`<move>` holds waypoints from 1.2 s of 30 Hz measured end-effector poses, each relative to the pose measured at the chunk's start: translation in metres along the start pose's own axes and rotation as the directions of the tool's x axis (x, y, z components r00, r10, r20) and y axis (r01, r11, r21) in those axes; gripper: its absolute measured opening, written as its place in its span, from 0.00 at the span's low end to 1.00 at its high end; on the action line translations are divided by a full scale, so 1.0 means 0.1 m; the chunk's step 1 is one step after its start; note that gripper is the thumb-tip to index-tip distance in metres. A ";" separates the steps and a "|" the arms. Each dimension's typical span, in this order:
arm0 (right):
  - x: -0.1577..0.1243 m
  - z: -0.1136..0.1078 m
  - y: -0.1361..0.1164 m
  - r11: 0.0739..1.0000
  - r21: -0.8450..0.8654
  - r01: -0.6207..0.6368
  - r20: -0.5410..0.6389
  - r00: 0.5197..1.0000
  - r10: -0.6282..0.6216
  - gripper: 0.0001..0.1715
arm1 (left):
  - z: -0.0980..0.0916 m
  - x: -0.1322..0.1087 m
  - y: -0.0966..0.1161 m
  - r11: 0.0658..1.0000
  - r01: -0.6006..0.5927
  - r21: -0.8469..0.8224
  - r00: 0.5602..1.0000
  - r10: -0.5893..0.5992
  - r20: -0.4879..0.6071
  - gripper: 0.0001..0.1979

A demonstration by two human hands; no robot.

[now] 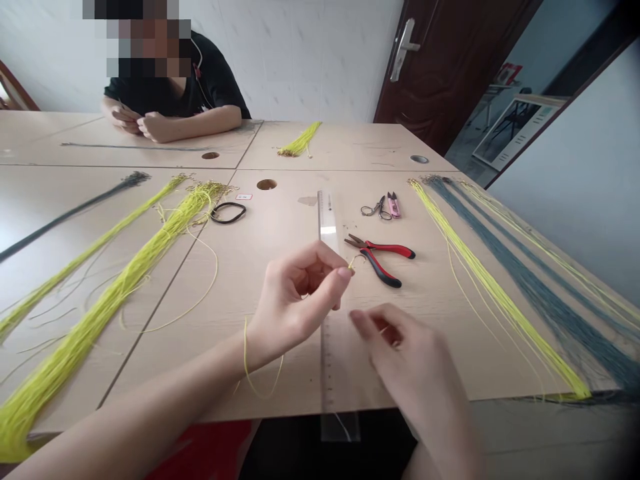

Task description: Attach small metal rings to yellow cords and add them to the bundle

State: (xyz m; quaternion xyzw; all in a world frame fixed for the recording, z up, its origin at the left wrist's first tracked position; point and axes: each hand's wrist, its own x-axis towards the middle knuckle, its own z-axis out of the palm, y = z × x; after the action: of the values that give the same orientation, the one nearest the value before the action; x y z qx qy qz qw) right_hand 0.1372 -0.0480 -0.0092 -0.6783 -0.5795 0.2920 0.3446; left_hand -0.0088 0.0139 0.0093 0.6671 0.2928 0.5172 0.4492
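My left hand point(303, 297) is closed in a pinch on a thin yellow cord point(245, 350), whose short end sticks out past the fingertips. More of that cord hangs in a loop by the wrist. Lower and to the right, my right hand point(413, 353) is closed with thumb and finger together, slightly blurred; anything between them is too small to make out. Under both hands lies a clear ruler point(328, 377) that overhangs the table's near edge. Just beyond the hands are pliers point(385, 251) with red and black handles, jaws pointing left.
Yellow cord bundles point(107, 290) and a dark bundle point(85, 210) lie left. More yellow point(480, 287) and blue-grey cords point(520, 267) lie right. Small scissors point(377, 208), pink snips point(394, 205) and a black band point(229, 213) sit beyond. A person point(175, 100) sits opposite.
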 end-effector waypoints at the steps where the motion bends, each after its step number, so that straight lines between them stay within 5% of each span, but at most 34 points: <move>1: -0.02 -0.04 0.01 0.996 0.082 0.037 -0.109 0.994 -0.028 0.19 | 0.00 -0.01 0.00 0.997 -0.041 0.060 0.999 0.039 0.030 0.07; 3: -0.07 -0.10 0.02 0.952 0.247 0.179 -0.278 0.955 -0.108 0.16 | 0.01 -0.04 -0.01 0.967 -0.159 0.197 0.983 0.137 0.120 0.06; 6: -0.12 -0.14 -0.01 0.851 0.422 0.312 -0.327 0.928 -0.178 0.19 | 0.02 -0.07 -0.05 0.836 -0.396 0.380 0.911 0.307 0.275 0.05; 10: -0.14 -0.09 -0.09 0.888 0.430 0.165 -0.255 0.965 -0.055 0.21 | 0.01 -0.08 -0.14 0.550 -0.657 0.516 0.754 0.488 0.440 0.05; 12: -0.13 -0.07 -0.11 0.902 0.410 0.135 -0.239 0.970 -0.036 0.21 | 0.00 -0.08 -0.16 0.505 -0.679 0.533 0.733 0.509 0.452 0.05; 22: -0.02 -0.05 0.04 0.762 0.589 0.269 -0.147 0.963 -0.227 0.09 | -0.03 -0.08 -0.08 0.551 -0.670 0.498 0.742 0.517 0.427 0.09; 26: 0.00 0.00 0.03 0.692 0.657 0.299 -0.196 0.954 -0.226 0.08 | 0.00 -0.10 -0.06 0.652 -0.597 0.467 0.802 0.467 0.372 0.09; 31: -0.02 0.05 -0.05 0.710 0.585 0.393 -0.351 0.911 -0.215 0.09 | 0.06 -0.15 -0.01 0.846 -0.392 0.363 0.912 0.304 0.277 0.08; 36: -0.02 0.07 -0.05 0.707 0.502 0.498 -0.418 0.856 -0.306 0.08 | 0.10 -0.17 0.05 0.964 -0.229 0.137 0.951 0.192 0.241 0.07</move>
State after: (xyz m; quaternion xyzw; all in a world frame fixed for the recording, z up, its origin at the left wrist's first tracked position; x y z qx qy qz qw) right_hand 0.1286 -0.0488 -0.0094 -0.4271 -0.5334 0.2672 0.6795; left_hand -0.0044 -0.0057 0.0059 0.7834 0.2083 0.4576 0.3654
